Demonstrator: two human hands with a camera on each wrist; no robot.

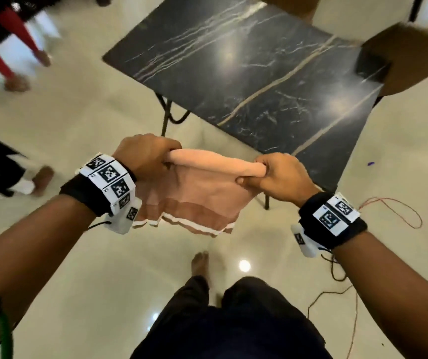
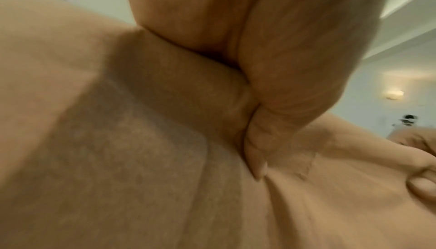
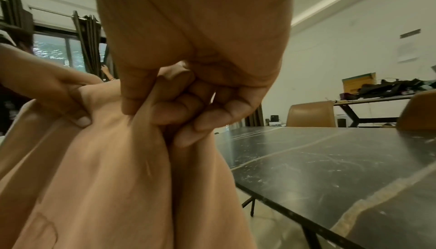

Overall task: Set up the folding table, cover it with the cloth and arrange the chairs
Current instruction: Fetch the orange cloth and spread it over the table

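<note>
No legible text; wristband markers (image 1: 109, 173) carry only coded patterns.

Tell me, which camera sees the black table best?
The head view: the table shows nearly its whole marbled top from above, plus some legs. The right wrist view shows only one near part at a low angle. The left wrist view shows none, just cloth.

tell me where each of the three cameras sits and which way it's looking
Head: on the head, looking down at both hands, the left hand and right hand gripping the cloth, the table, legs and a foot.
Left wrist: under the hand, looking up along cloth and curled fingers.
Right wrist: along fingers toward table and chairs.
All three share the cloth.
</note>
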